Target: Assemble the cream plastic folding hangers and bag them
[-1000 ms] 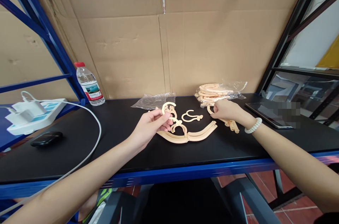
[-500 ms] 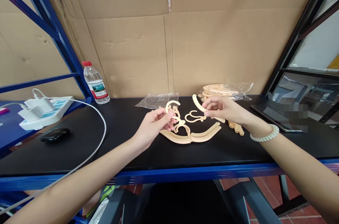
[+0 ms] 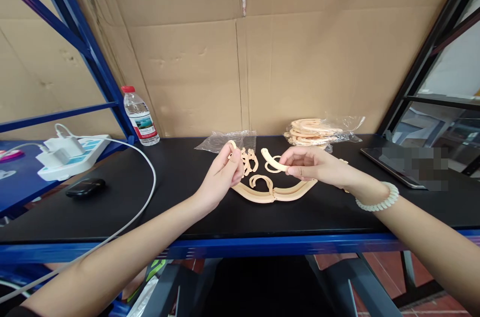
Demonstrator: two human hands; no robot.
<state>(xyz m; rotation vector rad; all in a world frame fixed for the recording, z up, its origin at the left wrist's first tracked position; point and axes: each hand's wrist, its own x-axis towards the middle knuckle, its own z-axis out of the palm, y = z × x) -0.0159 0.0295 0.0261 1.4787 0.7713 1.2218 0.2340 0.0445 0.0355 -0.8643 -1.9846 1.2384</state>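
- The right hand (image 3: 313, 167), a second ago low beside the bag (image 3: 337, 124), is now lifted and pinches a curved piece (image 3: 271, 160), closer to the left hand (image 3: 224, 173).
- The left hand is closed around a hook (image 3: 233, 144); now only the tip of the hook shows.
- The hanger (image 3: 275, 194) lies unmoved on the table (image 3: 150, 197), under both hands.

Left forearm (image 3: 131, 247) and right forearm (image 3: 423, 237) are shown bare to the frame's edge. A white bracelet of small rounded beads (image 3: 377, 197) is worn around the right wrist, behind the right hand (image 3: 311, 167).
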